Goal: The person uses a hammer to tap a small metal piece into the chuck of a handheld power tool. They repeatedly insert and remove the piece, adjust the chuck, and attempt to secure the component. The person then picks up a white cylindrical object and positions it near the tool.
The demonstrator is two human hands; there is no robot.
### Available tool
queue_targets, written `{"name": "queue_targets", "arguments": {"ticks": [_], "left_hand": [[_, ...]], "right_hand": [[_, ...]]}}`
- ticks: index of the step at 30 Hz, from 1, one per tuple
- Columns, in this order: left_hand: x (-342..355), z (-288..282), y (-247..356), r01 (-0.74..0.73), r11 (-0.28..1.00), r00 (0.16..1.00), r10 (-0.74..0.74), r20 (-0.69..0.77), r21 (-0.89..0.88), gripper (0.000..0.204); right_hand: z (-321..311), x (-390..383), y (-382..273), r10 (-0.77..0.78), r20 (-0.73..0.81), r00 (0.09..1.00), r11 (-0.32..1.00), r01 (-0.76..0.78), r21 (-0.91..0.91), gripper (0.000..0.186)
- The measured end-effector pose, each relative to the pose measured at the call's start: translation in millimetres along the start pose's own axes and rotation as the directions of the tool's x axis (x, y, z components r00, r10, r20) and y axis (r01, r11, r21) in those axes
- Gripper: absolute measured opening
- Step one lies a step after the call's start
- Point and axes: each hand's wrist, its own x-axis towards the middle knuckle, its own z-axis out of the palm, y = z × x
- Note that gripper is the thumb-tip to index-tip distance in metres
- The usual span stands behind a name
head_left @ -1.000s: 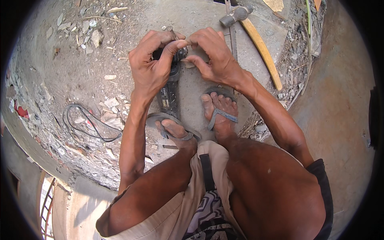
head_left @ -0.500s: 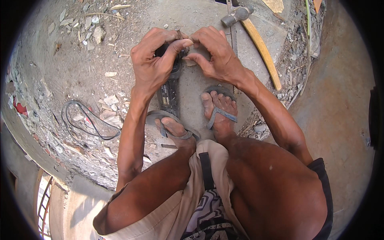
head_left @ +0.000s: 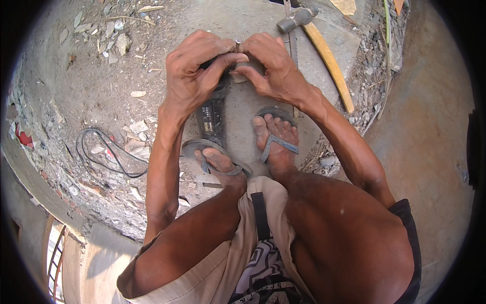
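A small metal piece like a bolt [head_left: 238,41], with a round shiny head, stands up between the fingertips of both hands. My left hand [head_left: 198,71] is closed, its index finger against the piece and its thumb stretched below. From the other side my right hand [head_left: 273,66] meets it, index finger curled to the piece and thumb held lower, apart from that finger. The fingers hide the piece's lower end. Beneath my left hand a black power tool [head_left: 210,119] lies on the concrete, its front part covered by that hand.
A hammer [head_left: 324,53] with a wooden handle lies to the right, beside a thin metal strip [head_left: 293,55]. My sandalled feet [head_left: 277,137] flank the power tool's rear. On the left are a looped black cable [head_left: 101,152] and stone rubble [head_left: 123,44].
The metal piece has moved right, from above my left fingers to between both hands' fingertips. My left hand has shifted slightly; my right hand stays nearly in place.
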Motion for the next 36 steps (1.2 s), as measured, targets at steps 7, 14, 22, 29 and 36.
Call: {"name": "queue_targets", "arguments": {"ticks": [7,14,22,29,36], "left_hand": [[2.4,-4.0,1.7,-0.028,0.999,0.998,0.027,0.055,0.020,0.016],[9.6,-10.5,4.9,0.098,0.995,0.988,-0.096,0.122,-0.013,0.012],[7.5,-15.1,-0.9,0.061,0.998,0.987,-0.059,0.152,-0.011,0.014],[-1.9,-16.8,-1.2,0.189,0.981,0.980,-0.185,0.071,-0.044,0.020],[-12.3,-18.6,9.2,0.162,0.974,0.965,-0.190,0.178,0.160,0.049]], "right_hand": [[-2.1,-0.6,-3.0,0.015,-0.013,1.000,1.000,-0.015,0.027,0.036],[-10.4,-0.4,-2.5,0.098,-0.095,0.991,0.961,-0.069,0.267,0.046],[-29.3,28.4,-26.4,0.054,-0.192,0.980,0.925,0.023,0.378,0.025],[-30.7,33.0,-33.7,-0.031,-0.240,0.970,0.946,0.106,0.306,0.014],[-30.4,31.4,-39.1,0.025,-0.227,0.974,0.943,0.052,0.329,0.013]]}}
